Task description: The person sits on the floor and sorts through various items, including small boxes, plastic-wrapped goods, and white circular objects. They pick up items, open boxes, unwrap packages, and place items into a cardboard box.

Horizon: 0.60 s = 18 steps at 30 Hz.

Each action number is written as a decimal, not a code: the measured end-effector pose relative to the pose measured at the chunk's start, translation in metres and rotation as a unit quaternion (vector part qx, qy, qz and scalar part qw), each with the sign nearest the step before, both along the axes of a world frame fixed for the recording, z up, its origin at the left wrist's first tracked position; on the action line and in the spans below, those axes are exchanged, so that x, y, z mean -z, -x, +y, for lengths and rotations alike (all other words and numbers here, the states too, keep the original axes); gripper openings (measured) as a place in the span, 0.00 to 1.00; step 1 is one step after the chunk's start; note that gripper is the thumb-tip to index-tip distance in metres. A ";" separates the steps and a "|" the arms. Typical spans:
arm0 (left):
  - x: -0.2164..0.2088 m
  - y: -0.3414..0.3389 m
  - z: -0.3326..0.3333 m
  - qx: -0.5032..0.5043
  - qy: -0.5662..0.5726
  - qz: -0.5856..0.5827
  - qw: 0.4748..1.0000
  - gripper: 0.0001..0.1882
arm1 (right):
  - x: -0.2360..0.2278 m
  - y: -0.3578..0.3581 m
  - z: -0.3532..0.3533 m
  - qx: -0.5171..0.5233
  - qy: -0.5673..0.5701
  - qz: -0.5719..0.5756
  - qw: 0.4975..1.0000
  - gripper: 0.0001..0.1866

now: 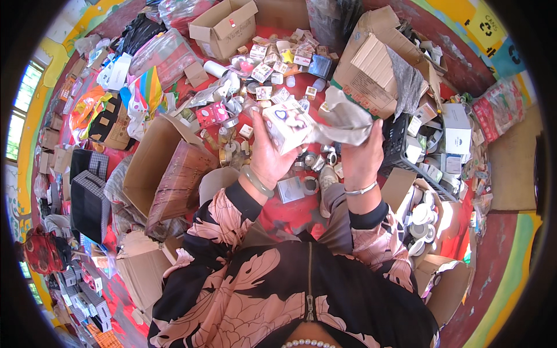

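Left hand [270, 152] has the white box [286, 124] now, thumb up its left side, palm beneath, clasped and tilted above the middle of the floor. Over on the right, the right hand [363, 155] grips a grey sheet [350, 119], crumpled and blurred; it meets the box's right edge, but I can't tell if the two are joined. That box looks like thin card to me: light, fairly stiff, easily dented, so best held by its side walls. The sheet seems limp and thin, safer pinched at a gathered edge.

Farther out, small boxes [278, 56] heap up on the far side. There's an open carton [149, 155] to the left, a black crate [396, 149] to the right, and white round pieces [422, 223] in a box near right.
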<state>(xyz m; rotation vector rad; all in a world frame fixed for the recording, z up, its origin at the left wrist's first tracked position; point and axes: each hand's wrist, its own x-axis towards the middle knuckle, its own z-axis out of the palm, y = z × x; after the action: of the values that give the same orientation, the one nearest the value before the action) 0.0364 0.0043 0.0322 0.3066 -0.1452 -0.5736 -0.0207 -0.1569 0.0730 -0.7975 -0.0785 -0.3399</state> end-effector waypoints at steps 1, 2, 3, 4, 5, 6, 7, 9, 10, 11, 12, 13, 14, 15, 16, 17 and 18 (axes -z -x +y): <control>0.001 0.000 -0.002 -0.031 -0.030 0.021 0.999 0.37 | 0.005 0.000 0.003 -0.017 0.104 -0.022 0.994 0.25; -0.007 0.004 -0.005 -0.013 -0.014 0.031 0.999 0.38 | 0.009 0.003 0.013 0.007 0.231 -0.020 0.973 0.30; -0.015 0.010 -0.011 -0.034 -0.049 0.038 0.998 0.37 | 0.015 -0.001 0.027 -0.041 0.219 -0.111 0.969 0.24; -0.014 0.014 -0.014 -0.010 -0.035 0.057 0.998 0.35 | 0.010 -0.004 0.028 0.075 0.490 -0.145 0.856 0.23; -0.013 0.017 -0.014 0.014 -0.021 0.077 0.997 0.33 | 0.005 -0.007 0.027 0.184 0.712 -0.166 0.657 0.23; -0.008 0.017 -0.014 0.031 -0.026 0.060 0.997 0.29 | 0.008 -0.011 0.027 0.182 0.646 -0.143 0.728 0.22; -0.007 0.018 -0.014 0.054 -0.054 0.040 0.996 0.28 | 0.012 -0.014 0.025 0.180 0.575 -0.118 0.789 0.22; -0.007 0.021 -0.010 0.097 -0.110 -0.002 0.989 0.26 | 0.011 -0.016 0.016 0.108 0.373 -0.002 0.921 0.18; -0.003 0.016 -0.008 0.135 -0.126 -0.001 0.983 0.24 | 0.016 -0.018 0.009 0.081 0.343 0.040 0.935 0.16; 0.000 0.015 -0.005 0.164 -0.140 -0.011 0.976 0.24 | 0.020 -0.018 0.005 0.054 0.311 0.081 0.945 0.14; 0.003 0.015 -0.003 0.192 -0.155 -0.021 0.969 0.24 | 0.023 -0.017 0.004 0.041 0.263 0.099 0.959 0.13; 0.004 0.013 -0.001 0.220 -0.169 -0.030 0.960 0.24 | 0.023 -0.016 0.006 0.027 0.214 0.117 0.970 0.12; 0.004 0.010 -0.001 0.243 -0.207 -0.046 0.946 0.23 | 0.024 -0.016 0.008 0.013 0.163 0.134 0.977 0.11; 0.004 0.013 -0.004 0.204 -0.215 -0.048 0.954 0.23 | 0.028 -0.016 0.009 0.020 0.151 0.147 0.977 0.10; -0.002 0.018 -0.009 0.163 -0.222 -0.051 0.960 0.24 | 0.034 -0.019 0.009 0.027 0.139 0.159 0.977 0.10; -0.005 0.022 -0.013 0.122 -0.228 -0.053 0.964 0.24 | 0.038 -0.021 0.008 0.035 0.126 0.171 0.976 0.09; 0.002 0.020 -0.015 0.126 -0.227 -0.050 0.965 0.24 | 0.040 -0.021 0.005 0.042 0.111 0.194 0.974 0.09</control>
<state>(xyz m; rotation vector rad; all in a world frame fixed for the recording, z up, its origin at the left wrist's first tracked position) 0.0164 -0.0104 0.0300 0.7706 -0.1502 -0.8439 0.0007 -0.1519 0.0328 -1.0786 0.2893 -0.2531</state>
